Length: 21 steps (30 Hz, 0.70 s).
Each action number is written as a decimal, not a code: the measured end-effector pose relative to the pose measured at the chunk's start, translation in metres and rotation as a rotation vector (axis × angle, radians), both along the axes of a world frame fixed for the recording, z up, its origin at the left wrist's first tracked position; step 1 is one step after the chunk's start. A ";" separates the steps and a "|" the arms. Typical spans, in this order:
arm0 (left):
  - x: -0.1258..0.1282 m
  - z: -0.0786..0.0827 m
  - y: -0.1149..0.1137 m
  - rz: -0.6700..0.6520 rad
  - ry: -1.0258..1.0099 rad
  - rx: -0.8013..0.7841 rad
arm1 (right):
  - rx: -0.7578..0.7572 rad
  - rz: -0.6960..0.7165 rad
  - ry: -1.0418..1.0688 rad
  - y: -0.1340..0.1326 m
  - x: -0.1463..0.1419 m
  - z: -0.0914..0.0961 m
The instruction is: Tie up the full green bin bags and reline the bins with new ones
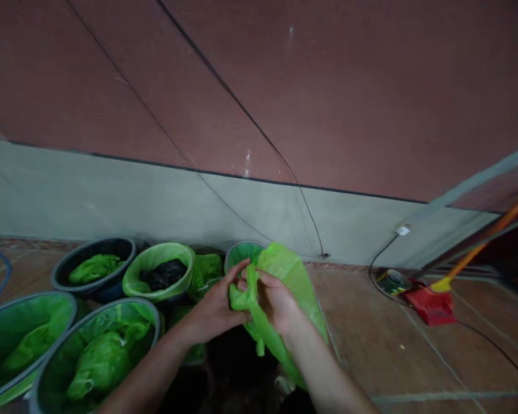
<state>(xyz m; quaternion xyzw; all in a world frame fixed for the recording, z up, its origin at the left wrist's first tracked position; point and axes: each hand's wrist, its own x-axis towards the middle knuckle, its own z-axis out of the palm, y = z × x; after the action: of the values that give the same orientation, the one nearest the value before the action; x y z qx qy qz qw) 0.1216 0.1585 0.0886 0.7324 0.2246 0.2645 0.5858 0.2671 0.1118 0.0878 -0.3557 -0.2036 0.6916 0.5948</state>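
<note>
Through my feed I see two bare forearms angling up and inward: the left forearm point(159, 363) from the lower left, the right forearm point(323, 365) from the lower right. My left hand point(220, 305) points its index finger up and rightward, thumb below, in a loose pinch. My right hand point(280, 302) curls its fingers toward it — whether the fingertips touch, I can't quite make out.
</note>
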 end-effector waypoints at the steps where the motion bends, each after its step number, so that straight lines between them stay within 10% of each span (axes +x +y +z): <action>1: 0.005 -0.007 -0.002 -0.005 0.010 -0.026 | 0.010 -0.002 -0.039 -0.003 0.005 -0.002; 9: -0.003 -0.072 0.012 0.681 0.017 -0.559 | 0.117 -0.105 -0.844 -0.043 0.057 -0.018; 15: -0.005 -0.067 0.019 0.697 0.003 -0.658 | -0.010 0.079 -1.686 -0.039 0.043 -0.049; 21: -0.031 -0.071 0.045 0.674 0.518 -0.131 | -0.008 -0.136 -1.295 -0.035 0.090 -0.053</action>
<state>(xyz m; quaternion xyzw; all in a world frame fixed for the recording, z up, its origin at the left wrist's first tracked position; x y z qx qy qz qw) 0.0905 0.2036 0.0180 0.6217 0.6072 0.2338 0.4361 0.3566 0.0763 0.0353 -0.7150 -0.4953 0.2989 0.3927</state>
